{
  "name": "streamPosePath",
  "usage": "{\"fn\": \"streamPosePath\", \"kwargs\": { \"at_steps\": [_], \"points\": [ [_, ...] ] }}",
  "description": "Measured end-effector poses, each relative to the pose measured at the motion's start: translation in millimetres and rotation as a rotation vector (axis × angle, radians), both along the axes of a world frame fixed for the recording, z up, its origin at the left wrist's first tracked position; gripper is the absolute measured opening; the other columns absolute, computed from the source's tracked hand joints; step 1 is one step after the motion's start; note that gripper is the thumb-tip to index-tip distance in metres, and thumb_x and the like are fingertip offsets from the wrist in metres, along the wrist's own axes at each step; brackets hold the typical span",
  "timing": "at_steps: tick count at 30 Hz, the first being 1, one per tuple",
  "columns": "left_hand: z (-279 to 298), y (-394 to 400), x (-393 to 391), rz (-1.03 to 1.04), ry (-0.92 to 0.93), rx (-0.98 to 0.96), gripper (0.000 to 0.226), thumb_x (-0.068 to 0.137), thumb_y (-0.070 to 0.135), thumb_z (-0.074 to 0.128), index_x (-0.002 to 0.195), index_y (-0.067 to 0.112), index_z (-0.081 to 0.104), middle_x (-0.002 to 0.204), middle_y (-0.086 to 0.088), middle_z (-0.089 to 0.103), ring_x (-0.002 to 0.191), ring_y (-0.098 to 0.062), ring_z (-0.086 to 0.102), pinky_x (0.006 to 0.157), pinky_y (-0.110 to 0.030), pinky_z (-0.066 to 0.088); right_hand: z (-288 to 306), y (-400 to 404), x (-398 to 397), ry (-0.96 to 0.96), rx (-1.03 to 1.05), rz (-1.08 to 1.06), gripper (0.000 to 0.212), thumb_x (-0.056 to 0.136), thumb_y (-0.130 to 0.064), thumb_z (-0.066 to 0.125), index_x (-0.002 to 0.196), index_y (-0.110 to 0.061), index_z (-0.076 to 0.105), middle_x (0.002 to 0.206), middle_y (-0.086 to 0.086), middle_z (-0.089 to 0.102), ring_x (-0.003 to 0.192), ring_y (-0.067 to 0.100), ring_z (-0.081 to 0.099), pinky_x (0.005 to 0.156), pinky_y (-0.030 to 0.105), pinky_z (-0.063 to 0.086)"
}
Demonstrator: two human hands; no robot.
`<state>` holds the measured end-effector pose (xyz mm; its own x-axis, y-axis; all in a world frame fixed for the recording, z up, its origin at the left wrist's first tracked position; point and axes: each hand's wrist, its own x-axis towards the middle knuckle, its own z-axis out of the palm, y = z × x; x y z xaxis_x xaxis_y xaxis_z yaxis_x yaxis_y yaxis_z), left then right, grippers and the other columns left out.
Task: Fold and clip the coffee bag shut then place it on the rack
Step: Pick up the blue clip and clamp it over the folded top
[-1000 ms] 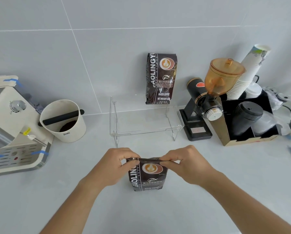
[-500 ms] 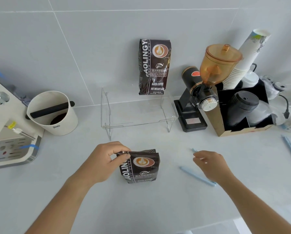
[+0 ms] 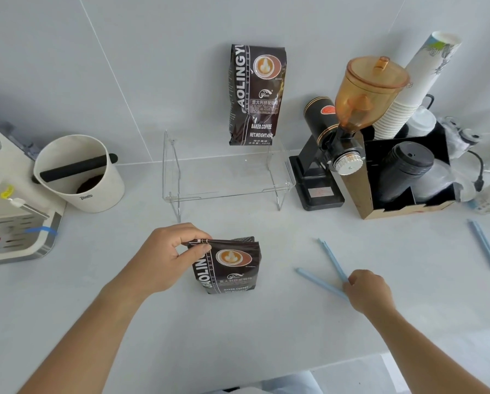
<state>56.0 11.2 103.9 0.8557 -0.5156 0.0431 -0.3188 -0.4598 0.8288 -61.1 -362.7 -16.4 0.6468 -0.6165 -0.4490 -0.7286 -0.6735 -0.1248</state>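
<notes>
The left hand pinches the folded top of the coffee bag, standing mid-counter in front of the clear rack, while the right hand closes on the hinge of a pale blue clip lying open toward the counter's right side.

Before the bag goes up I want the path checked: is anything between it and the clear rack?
Nothing visible: bare counter lies between the folded coffee bag and the clear rack. A second bag stands at the rack's back.

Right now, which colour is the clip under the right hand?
Pale blue plastic bag clip, head view.
</notes>
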Motion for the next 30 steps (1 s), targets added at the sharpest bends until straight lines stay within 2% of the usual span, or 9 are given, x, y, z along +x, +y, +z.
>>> {"fn": "streamPosePath", "kwargs": {
  "at_steps": [4,8,14,17,21,25,28,30],
  "points": [
    [-1.8,0.5,-2.2,0.005,0.008,-0.004,0.013,0.082,0.022,0.062,0.085,0.03,0.072,0.087,0.009,0.069,0.08,-0.01,0.065,0.072,-0.012,0.046,4.5,5.6,-0.4,-0.025,0.002,0.038,0.017,0.087,-0.021,0.05,0.074,-0.015,0.059,0.073,0.005,0.062,0.068,0.027,0.059,0.054,0.029,0.045],
    [-2.5,0.7,-2.9,0.009,0.001,-0.002,0.017,0.086,0.011,0.066,0.086,0.027,0.073,0.089,0.009,0.069,0.082,-0.009,0.066,0.072,-0.011,0.046,11.8,12.3,4.6,-0.13,0.037,0.069,0.015,0.093,-0.027,0.047,0.083,-0.019,0.055,0.078,0.006,0.067,0.07,0.028,0.06,0.054,0.03,0.043],
    [-1.3,0.4,-5.6,0.024,-0.005,-0.002,0.02,0.085,0.006,0.068,0.087,0.025,0.074,0.09,0.012,0.069,0.081,-0.008,0.066,0.072,-0.013,0.047,40.4,24.6,11.1,-0.329,0.12,0.095,0.012,0.093,-0.021,0.054,0.086,-0.015,0.061,0.075,0.004,0.072,0.07,0.029,0.065,0.062,0.037,0.056],
    [-0.2,0.1,-6.3,0.038,0.003,-0.011,0.02,0.084,0.008,0.069,0.086,0.027,0.074,0.09,0.014,0.07,0.083,-0.008,0.066,0.072,-0.014,0.048,62.0,30.2,13.8,-0.419,0.212,0.064,0.011,0.091,-0.019,0.058,0.083,-0.016,0.065,0.072,-0.001,0.07,0.066,0.028,0.068,0.06,0.042,0.06],
    [1.2,-0.1,-7.6,0.105,0.05,-0.048,0.022,0.081,0.01,0.072,0.082,0.032,0.074,0.086,0.02,0.073,0.082,-0.005,0.068,0.069,-0.008,0.048,97.6,38.2,19.8,-0.512,0.279,0.036,0.011,0.09,-0.017,0.062,0.08,-0.017,0.069,0.073,0.003,0.072,0.059,0.022,0.07,0.052,0.031,0.057],
    [-3.7,2.8,-7.1,0.198,0.1,-0.103,0.021,0.076,0.012,0.077,0.081,0.032,0.069,0.082,0.021,0.073,0.075,-0.005,0.067,0.068,-0.008,0.047,129.3,40.4,25.7,-0.584,0.364,-0.005,0.012,0.087,-0.014,0.067,0.078,-0.018,0.072,0.073,0.006,0.073,0.056,0.024,0.07,0.059,0.034,0.06],
    [-6.1,4.0,-8.9,0.208,0.139,-0.168,0.022,0.077,0.008,0.076,0.082,0.027,0.066,0.08,0.016,0.074,0.073,-0.007,0.068,0.07,-0.01,0.049,148.8,40.2,29.4,-0.658,0.468,-0.054,0.014,0.086,-0.011,0.069,0.075,-0.019,0.073,0.07,0.006,0.071,0.048,0.015,0.066,0.058,0.03,0.057],
    [-7.5,4.2,-10.0,0.197,0.156,-0.201,0.022,0.08,0.003,0.072,0.082,0.024,0.068,0.081,0.012,0.075,0.073,-0.007,0.069,0.071,-0.01,0.05,160.5,43.4,31.9,-0.706,0.545,-0.065,0.013,0.086,-0.009,0.071,0.076,-0.018,0.074,0.07,0.004,0.071,0.048,0.015,0.066,0.057,0.029,0.056]
  ]
}}
